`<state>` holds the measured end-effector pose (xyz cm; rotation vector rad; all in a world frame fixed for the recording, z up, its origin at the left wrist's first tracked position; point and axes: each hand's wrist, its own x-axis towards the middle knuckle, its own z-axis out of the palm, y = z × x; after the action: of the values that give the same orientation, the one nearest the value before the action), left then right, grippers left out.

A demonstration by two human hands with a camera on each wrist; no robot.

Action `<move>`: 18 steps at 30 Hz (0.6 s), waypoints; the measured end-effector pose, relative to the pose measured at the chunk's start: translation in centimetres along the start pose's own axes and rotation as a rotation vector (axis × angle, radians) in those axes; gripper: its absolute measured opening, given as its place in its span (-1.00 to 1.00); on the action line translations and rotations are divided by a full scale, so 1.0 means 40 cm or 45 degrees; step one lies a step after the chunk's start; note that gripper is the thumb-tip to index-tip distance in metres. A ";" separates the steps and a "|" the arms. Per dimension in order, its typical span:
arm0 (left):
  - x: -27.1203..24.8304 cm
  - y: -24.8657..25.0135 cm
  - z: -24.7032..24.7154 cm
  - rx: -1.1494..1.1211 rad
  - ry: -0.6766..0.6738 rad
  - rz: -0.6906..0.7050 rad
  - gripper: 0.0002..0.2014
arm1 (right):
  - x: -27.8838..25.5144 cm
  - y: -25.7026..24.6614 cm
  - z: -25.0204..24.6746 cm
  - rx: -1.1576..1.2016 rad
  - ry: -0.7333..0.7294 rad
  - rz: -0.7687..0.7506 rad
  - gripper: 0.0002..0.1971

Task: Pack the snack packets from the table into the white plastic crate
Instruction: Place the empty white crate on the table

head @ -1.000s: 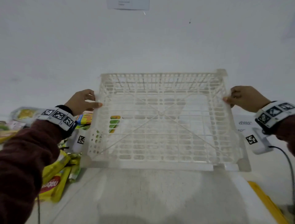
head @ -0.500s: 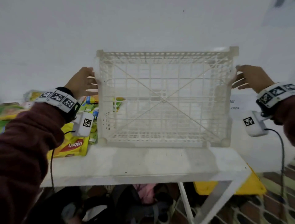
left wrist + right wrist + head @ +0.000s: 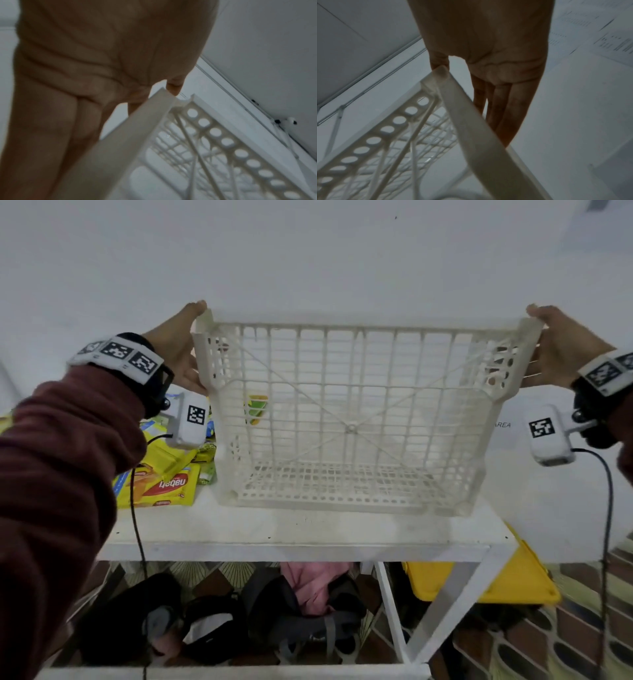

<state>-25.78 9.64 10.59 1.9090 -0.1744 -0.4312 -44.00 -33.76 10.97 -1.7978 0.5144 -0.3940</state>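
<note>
The white plastic crate (image 3: 359,323) stands tipped on one long wall on the white table (image 3: 308,532), its cross-braced grid bottom upright and facing me; nothing lies in it. My left hand (image 3: 181,350) holds its upper left corner, thumb on top and fingers along the side wall. My right hand (image 3: 555,350) holds the upper right corner the same way. The wrist views show the crate rim (image 3: 223,142) (image 3: 471,121) against each palm (image 3: 85,54) (image 3: 488,40). Yellow snack packets (image 3: 164,487) lie in a heap left of the crate; one green-and-yellow packet (image 3: 255,409) shows through the grid.
The table stands against a white wall. A paper sheet marked AREA (image 3: 501,425) lies right of the crate. Below the table are dark bags, a pink cloth (image 3: 311,587) and a yellow bin (image 3: 520,580). Cables hang from both wrist cameras.
The crate has been tipped up from a low tilt to stand upright on its long wall. Both hands slid to its top corners. My view pulled back, showing the table's front edge and floor.
</note>
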 end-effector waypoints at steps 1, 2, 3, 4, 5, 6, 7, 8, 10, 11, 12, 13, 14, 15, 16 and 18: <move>-0.007 0.003 -0.003 -0.011 0.005 0.006 -0.45 | 0.003 -0.002 -0.004 0.002 -0.009 0.015 -0.53; -0.011 0.007 -0.006 -0.029 0.006 0.015 -0.50 | 0.008 -0.002 -0.009 0.001 -0.021 0.024 -0.61; -0.016 0.011 -0.008 -0.050 0.006 0.028 -0.54 | 0.009 -0.001 -0.011 -0.010 -0.021 0.021 -0.66; -0.019 0.013 -0.010 -0.072 0.013 0.042 -0.57 | 0.009 -0.002 -0.013 -0.011 -0.017 0.001 -0.68; -0.022 0.018 -0.011 -0.099 0.020 0.066 -0.60 | 0.007 -0.008 -0.016 -0.011 -0.002 -0.028 -0.69; -0.023 0.023 -0.013 -0.135 0.031 0.093 -0.62 | 0.008 -0.016 -0.022 -0.001 0.003 -0.066 -0.67; -0.025 0.030 -0.013 -0.173 0.040 0.130 -0.63 | 0.004 -0.026 -0.026 0.006 0.010 -0.101 -0.63; -0.028 0.037 -0.013 -0.201 0.053 0.170 -0.65 | 0.005 -0.035 -0.033 0.024 0.011 -0.138 -0.60; -0.031 0.051 -0.015 -0.240 0.084 0.254 -0.67 | 0.006 -0.053 -0.050 0.070 0.013 -0.203 -0.59; -0.031 0.054 -0.017 -0.264 0.091 0.294 -0.68 | 0.002 -0.060 -0.055 0.093 0.006 -0.222 -0.59; -0.032 0.055 -0.018 -0.285 0.088 0.325 -0.69 | 0.008 -0.061 -0.064 0.127 -0.005 -0.219 -0.55; -0.032 0.053 -0.017 -0.312 0.069 0.351 -0.69 | 0.010 -0.057 -0.069 0.143 -0.011 -0.213 -0.49; -0.030 0.047 -0.014 -0.338 0.056 0.368 -0.69 | 0.019 -0.047 -0.077 0.162 -0.029 -0.202 -0.43; -0.026 0.041 -0.007 -0.378 0.049 0.385 -0.71 | 0.024 -0.037 -0.082 0.186 -0.056 -0.187 -0.37; -0.021 0.033 0.003 -0.412 0.056 0.388 -0.77 | 0.039 -0.017 -0.088 0.223 -0.077 -0.173 -0.35; -0.017 0.012 0.027 -0.460 0.066 0.376 -0.72 | 0.043 0.016 -0.077 0.322 -0.087 -0.158 -0.52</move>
<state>-26.77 8.73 10.85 1.5086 -0.3176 -0.1969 -44.22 -37.33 11.20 -1.5957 0.2917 -0.4602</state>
